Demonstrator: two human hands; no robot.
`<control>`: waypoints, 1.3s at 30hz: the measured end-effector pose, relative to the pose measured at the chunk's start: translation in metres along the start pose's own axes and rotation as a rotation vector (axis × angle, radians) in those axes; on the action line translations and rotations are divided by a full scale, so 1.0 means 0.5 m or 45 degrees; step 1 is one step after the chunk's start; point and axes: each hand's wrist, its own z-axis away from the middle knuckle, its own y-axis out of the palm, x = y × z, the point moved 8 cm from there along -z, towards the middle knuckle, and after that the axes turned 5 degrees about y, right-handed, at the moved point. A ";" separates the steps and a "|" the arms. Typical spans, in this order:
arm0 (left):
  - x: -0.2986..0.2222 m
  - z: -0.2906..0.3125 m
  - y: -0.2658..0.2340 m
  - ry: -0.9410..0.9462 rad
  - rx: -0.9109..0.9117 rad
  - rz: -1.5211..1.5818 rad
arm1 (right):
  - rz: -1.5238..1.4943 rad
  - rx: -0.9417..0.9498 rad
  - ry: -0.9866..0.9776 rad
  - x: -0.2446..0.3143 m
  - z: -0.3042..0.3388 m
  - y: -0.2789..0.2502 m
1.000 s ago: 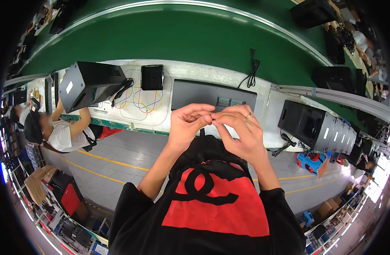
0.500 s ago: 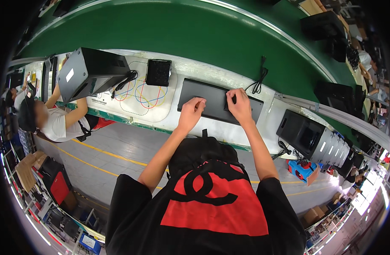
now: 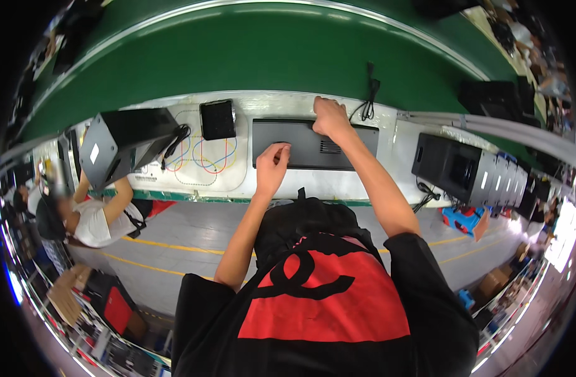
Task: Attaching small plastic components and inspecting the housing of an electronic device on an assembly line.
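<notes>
A long dark grey equipment case (image 3: 300,135) with a slotted vent lies on the white bench in front of me. My left hand (image 3: 273,168) is over its near left part, thumb and fingers drawn together in a pinch. Whatever is in that pinch, if anything, is too small to tell. My right hand (image 3: 331,117) reaches across the case to its far edge, just above the vent. Its fingers are curled closed, and the back of the hand hides what they may hold.
A tall black case (image 3: 121,141) with a coiled cable stands to the left, beside a seated co-worker (image 3: 102,217). A small black tray (image 3: 217,120) lies nearer. Another cable (image 3: 368,100) rests beyond the case. Several black cases (image 3: 448,162) line up at the right. A green surface (image 3: 256,50) runs behind.
My right hand has moved from over the case to its far edge, uncovering the vent. My left hand remains over the left part. The whole view has turned slightly.
</notes>
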 end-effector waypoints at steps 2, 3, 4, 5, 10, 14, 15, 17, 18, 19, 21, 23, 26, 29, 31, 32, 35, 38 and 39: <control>0.000 0.003 -0.006 0.014 -0.049 0.046 | -0.121 0.016 0.023 -0.015 0.015 0.008; -0.001 0.003 -0.001 0.042 -0.024 0.044 | -0.229 0.043 0.017 -0.026 0.017 0.018; 0.003 0.004 0.001 0.024 -0.025 -0.009 | -0.344 -0.034 0.016 -0.037 0.026 0.024; 0.014 0.001 0.003 -0.001 -0.035 -0.062 | -0.381 -0.075 0.033 -0.038 0.042 0.011; 0.035 -0.016 0.004 -0.154 0.085 0.097 | -0.560 -0.186 0.152 -0.069 0.050 0.036; 0.063 0.002 -0.103 -0.102 -0.147 0.073 | -0.236 -0.198 0.125 -0.148 0.080 0.001; 0.072 0.019 -0.141 0.006 -0.258 -0.018 | -0.201 -0.024 0.155 -0.209 0.077 -0.003; 0.106 0.049 -0.161 -0.061 -0.146 -0.144 | -0.940 0.091 0.203 -0.380 0.062 0.068; 0.112 0.071 -0.142 -0.116 -0.039 -0.034 | -1.338 0.196 0.226 -0.422 0.054 0.116; 0.121 0.092 -0.129 -0.174 0.052 0.076 | -1.340 0.205 0.203 -0.429 0.040 0.154; 0.164 0.139 -0.093 -0.383 0.197 0.054 | -1.859 0.382 0.281 -0.415 0.008 0.245; 0.187 0.117 -0.067 -0.183 0.026 0.261 | -2.038 0.293 0.356 -0.432 -0.015 0.311; 0.218 0.066 -0.022 -0.218 -0.058 0.350 | -2.231 0.395 0.371 -0.507 -0.021 0.336; 0.228 0.066 -0.099 -0.221 -0.219 0.415 | -2.087 -0.090 0.709 -0.400 0.043 0.202; 0.166 0.062 -0.140 -0.235 -0.327 0.616 | -1.612 -0.232 0.476 -0.286 0.121 -0.008; 0.158 0.045 -0.137 -0.320 -0.275 0.654 | -1.485 -0.110 0.314 -0.247 0.164 -0.115; 0.180 -0.042 -0.114 -0.508 -0.220 0.645 | -1.223 0.196 -0.383 -0.140 0.232 -0.324; 0.189 -0.151 -0.055 -0.430 -0.032 0.571 | -1.636 0.421 -0.119 -0.027 0.188 -0.386; 0.164 -0.167 -0.045 -0.529 -0.079 0.639 | -1.606 0.373 0.027 -0.001 0.166 -0.390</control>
